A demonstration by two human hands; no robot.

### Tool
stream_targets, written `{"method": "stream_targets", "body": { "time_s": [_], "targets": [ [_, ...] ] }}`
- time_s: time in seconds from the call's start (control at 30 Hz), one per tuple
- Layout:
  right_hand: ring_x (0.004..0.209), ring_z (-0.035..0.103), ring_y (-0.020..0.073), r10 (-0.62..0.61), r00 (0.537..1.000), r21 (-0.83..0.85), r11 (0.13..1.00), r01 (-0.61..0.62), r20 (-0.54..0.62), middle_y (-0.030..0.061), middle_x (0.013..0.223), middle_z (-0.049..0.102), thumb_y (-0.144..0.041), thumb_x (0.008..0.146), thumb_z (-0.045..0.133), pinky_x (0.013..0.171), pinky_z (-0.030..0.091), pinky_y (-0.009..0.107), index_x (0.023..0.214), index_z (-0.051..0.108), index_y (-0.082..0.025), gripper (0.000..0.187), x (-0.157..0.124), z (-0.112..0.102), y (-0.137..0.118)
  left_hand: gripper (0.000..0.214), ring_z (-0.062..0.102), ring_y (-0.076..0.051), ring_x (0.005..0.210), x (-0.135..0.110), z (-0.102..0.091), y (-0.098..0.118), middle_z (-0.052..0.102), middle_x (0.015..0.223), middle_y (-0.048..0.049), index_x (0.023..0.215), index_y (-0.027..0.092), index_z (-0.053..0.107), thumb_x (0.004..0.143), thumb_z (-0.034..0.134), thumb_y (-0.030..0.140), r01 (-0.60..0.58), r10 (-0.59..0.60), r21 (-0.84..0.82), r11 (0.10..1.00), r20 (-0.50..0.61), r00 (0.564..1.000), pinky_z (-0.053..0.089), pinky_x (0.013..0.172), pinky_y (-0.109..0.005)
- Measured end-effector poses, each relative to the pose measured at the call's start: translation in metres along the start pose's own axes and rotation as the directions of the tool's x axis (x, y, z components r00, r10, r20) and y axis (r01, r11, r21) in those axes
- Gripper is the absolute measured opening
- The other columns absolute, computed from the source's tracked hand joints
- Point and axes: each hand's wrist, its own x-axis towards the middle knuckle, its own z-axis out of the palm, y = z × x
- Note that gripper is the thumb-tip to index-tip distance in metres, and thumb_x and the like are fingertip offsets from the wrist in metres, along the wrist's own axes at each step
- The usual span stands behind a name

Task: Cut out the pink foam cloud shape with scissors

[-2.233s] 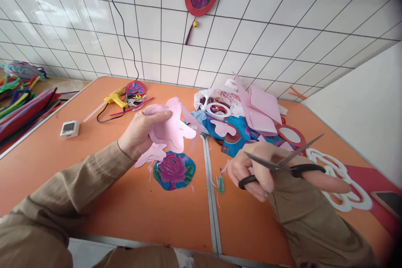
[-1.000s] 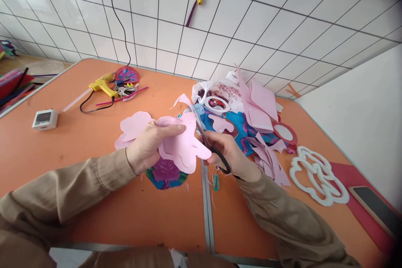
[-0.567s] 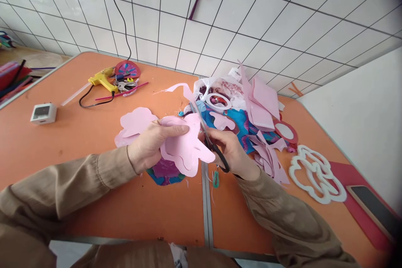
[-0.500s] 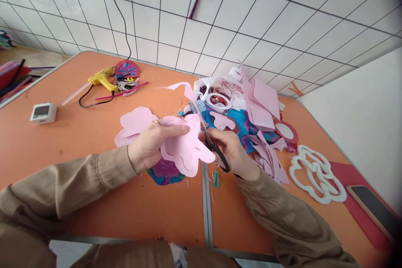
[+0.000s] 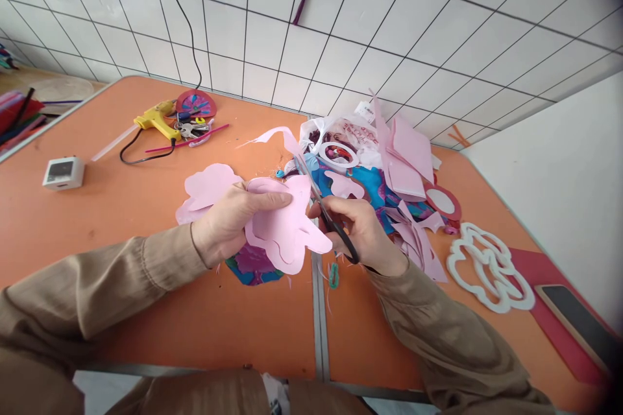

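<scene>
My left hand [image 5: 228, 220] grips a pink paper sheet [image 5: 287, 227] cut to a wavy cloud shape, thumb on top, held above the orange table [image 5: 121, 207]. My right hand [image 5: 363, 230] is closed round black-handled scissors [image 5: 321, 207], whose blades bite into the sheet's upper right edge. A curled pink strip [image 5: 275, 137] trails off beyond the blades. Under the sheet lies a blue patch with a purple flower [image 5: 250, 266]. Another pink cut-out [image 5: 209, 187] sits behind my left hand.
A heap of pink scraps and printed fabric [image 5: 384, 175] lies at the back right, with white cloud-shaped frames [image 5: 489, 267] and a dark phone [image 5: 581, 324] to the right. A yellow glue gun [image 5: 153, 120], keys and a small white device [image 5: 62, 172] sit at the left.
My right hand brought the scissors from the right side in to the pink sheet and cuts along its edge. The cut strip has grown. The view tilted down slightly.
</scene>
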Motion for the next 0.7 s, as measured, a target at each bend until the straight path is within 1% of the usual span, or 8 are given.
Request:
{"method": "stream_targets", "body": {
  "time_s": [0.07,0.17,0.23,0.43,0.57,0.7],
  "targets": [
    [0.053,0.047,0.0105,-0.005,1.0,-0.001,1.0,0.005,0.01,-0.0017,0.064,0.055,-0.067,0.065,0.079,0.048,0.04,0.025,0.084,0.065,-0.016,0.057,0.0,-0.001,-0.001,0.025,0.054,-0.013,0.057,-0.001,0.0,0.002,0.062,0.054,-0.0023,0.051,0.015,0.064,0.06,0.084,0.026,-0.002,0.002,0.02,1.0,-0.01,1.0,0.041,0.054,-0.025],
    [0.052,0.048,0.011,-0.014,1.0,0.0,1.0,0.014,0.009,-0.0005,0.064,0.056,-0.072,0.063,0.077,0.048,0.04,0.026,0.082,0.064,-0.015,0.061,0.0,-0.003,-0.002,0.024,0.054,-0.012,0.057,-0.001,0.0,0.004,0.061,0.054,-0.0011,0.051,0.014,0.062,0.06,0.083,0.024,-0.017,0.016,0.062,0.998,0.018,1.0,0.041,0.054,-0.023],
    [0.051,0.048,0.0107,-0.008,1.0,-0.016,1.0,0.008,0.006,-0.0003,0.063,0.056,-0.073,0.063,0.076,0.047,0.038,0.026,0.082,0.063,-0.015,0.062,0.0,-0.005,-0.002,0.022,0.053,-0.011,0.057,-0.001,0.0,0.005,0.061,0.055,-0.0004,0.053,0.014,0.064,0.061,0.082,0.023,-0.026,0.023,0.07,0.997,0.039,0.999,0.041,0.053,-0.021],
    [0.048,0.044,0.01,0.01,0.999,-0.097,0.995,-0.006,0.033,-0.003,0.055,0.05,-0.075,0.066,0.073,0.045,0.032,0.025,0.085,0.065,-0.014,0.064,-0.001,-0.01,-0.005,0.017,0.057,-0.011,0.057,0.001,-0.005,0.006,0.065,0.059,-0.0013,0.059,0.014,0.068,0.067,0.08,0.023,-0.008,0.005,0.099,0.995,0.036,0.999,0.043,0.051,-0.02],
    [0.048,0.042,0.0091,-0.008,0.999,-0.128,0.992,0.015,0.054,-0.0029,0.056,0.05,-0.077,0.066,0.07,0.045,0.03,0.025,0.085,0.065,-0.013,0.067,-0.001,-0.015,-0.009,0.014,0.06,-0.013,0.055,0.001,-0.007,0.008,0.068,0.059,-0.0027,0.06,0.014,0.07,0.071,0.076,0.021,-0.013,0.002,0.143,0.99,0.077,0.997,0.045,0.05,-0.021],
    [0.051,0.042,0.0095,-0.043,0.996,-0.174,0.983,0.057,0.083,-0.0015,0.059,0.052,-0.079,0.065,0.069,0.047,0.032,0.025,0.08,0.063,-0.014,0.067,-0.002,-0.018,-0.014,0.016,0.061,-0.013,0.054,0.003,-0.009,0.009,0.068,0.057,-0.0029,0.059,0.014,0.07,0.072,0.076,0.021,-0.024,0.007,0.175,0.984,0.099,0.995,0.045,0.049,-0.021]
  ]
}}
